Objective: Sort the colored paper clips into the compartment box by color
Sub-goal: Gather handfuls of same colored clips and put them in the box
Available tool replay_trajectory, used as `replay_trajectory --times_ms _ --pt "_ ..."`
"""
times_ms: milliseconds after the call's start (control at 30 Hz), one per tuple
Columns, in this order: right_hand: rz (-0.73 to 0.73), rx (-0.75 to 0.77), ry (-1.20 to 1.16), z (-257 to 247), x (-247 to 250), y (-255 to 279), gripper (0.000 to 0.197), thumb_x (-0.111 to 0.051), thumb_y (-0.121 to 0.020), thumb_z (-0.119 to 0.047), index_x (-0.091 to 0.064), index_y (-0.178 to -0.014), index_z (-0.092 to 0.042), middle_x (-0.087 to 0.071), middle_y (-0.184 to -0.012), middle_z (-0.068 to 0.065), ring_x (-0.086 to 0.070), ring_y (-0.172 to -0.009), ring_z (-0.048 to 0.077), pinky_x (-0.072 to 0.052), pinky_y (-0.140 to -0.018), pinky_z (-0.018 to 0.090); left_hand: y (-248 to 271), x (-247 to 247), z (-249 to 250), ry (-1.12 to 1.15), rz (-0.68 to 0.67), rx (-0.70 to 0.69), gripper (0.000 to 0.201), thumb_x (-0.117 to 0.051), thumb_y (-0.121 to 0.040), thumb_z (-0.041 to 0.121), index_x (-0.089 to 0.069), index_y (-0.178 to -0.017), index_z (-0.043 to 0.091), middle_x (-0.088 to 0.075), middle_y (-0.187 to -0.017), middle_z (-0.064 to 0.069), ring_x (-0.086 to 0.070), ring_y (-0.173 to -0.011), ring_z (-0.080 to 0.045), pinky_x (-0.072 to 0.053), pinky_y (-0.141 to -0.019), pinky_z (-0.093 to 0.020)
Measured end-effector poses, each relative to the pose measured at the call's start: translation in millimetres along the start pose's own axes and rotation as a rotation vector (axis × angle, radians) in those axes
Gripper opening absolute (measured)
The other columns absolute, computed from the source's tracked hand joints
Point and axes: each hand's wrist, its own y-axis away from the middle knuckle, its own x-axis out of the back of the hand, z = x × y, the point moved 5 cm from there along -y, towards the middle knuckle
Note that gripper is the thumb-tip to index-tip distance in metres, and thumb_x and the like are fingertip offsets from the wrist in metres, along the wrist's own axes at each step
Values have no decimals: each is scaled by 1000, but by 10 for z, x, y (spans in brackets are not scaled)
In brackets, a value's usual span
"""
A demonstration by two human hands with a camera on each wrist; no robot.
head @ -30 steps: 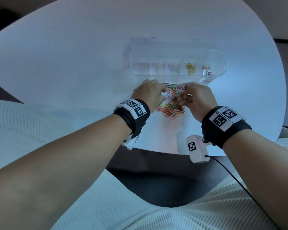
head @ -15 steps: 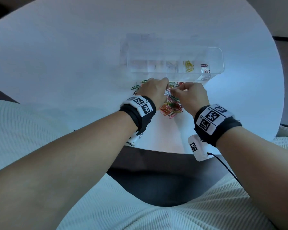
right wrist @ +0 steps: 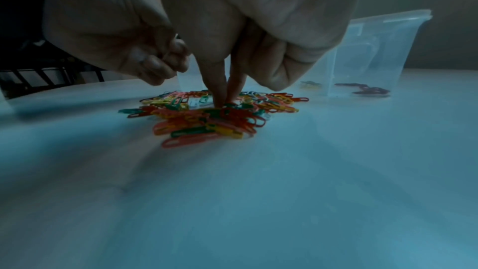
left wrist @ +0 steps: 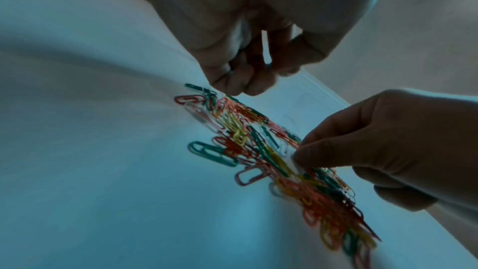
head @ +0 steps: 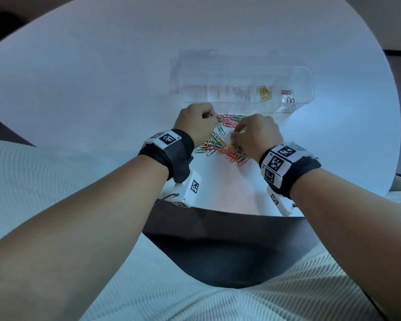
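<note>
A heap of colored paper clips (head: 220, 144) lies on the white table, just in front of the clear compartment box (head: 306, 72). Yellow clips (head: 265, 93) fill one compartment and red clips (head: 287, 98) the rightmost one. My left hand (head: 207, 117) hovers at the heap's far left edge with fingers curled tight; a thin wire end shows between them in the left wrist view. My right hand (head: 235, 133) points thumb and forefinger straight down into the heap (right wrist: 207, 118) and pinches a clip there (right wrist: 225, 101). The pinched clip's color is unclear.
The round white table (head: 102, 89) stretches far to the left and behind the box. Its near edge (head: 229, 210) runs just under my wrists, with a dark floor gap and my ribbed white clothing below. The box's left compartments look nearly bare.
Both hands shifted slightly and separated; the left drew to the heap's far left edge, the right dipped its fingertips into the middle of the heap.
</note>
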Motion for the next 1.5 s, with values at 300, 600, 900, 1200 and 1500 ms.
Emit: replay_trajectory --times_ms 300,600,900,1200,1500 --pt "20 159 52 -25 22 47 22 -59 -90 -25 -72 -106 -32 -71 -104 7 -65 -90 27 -48 -76 27 -22 -117 -34 48 -27 52 21 -40 -91 12 -49 -73 15 -40 -59 6 -35 -56 -18 -30 -52 -25" --pt "7 195 275 -67 13 -11 20 -55 -94 -22 -72 -105 -24 -66 -95 13 -63 -84 34 -47 -69 31 41 -93 -5 -179 -39 -74 20 -32 -103 24 -49 -111 18 -61 -96 -5 -58 -89 -29 -46 -72 -35" --pt "-46 237 335 -130 14 -4 25 -58 -92 -24 -69 -114 -30 -66 -106 12 -64 -94 34 -43 -71 31 23 -78 -5 -409 -35 -1 17 -46 -91 35 -61 -95 28 -60 -85 4 -58 -81 -25 -46 -70 -31" --pt "-89 83 290 -62 -92 -70 23 -63 -87 -33 -63 -96 -12 -62 -92 8 -62 -82 28 -47 -66 28 23 -160 -71 -495 -45 36 28 -65 -78 50 -61 -97 29 -65 -99 3 -61 -92 -24 -43 -73 -29" --pt "-172 1 103 -37 -177 4 30 -68 -83 -42 -67 -79 -12 -71 -60 1 -68 -50 16 -60 -58 32 10 -202 -61 -505 17 9 24 -56 -86 44 -60 -104 29 -66 -111 3 -61 -100 -25 -42 -76 -29"
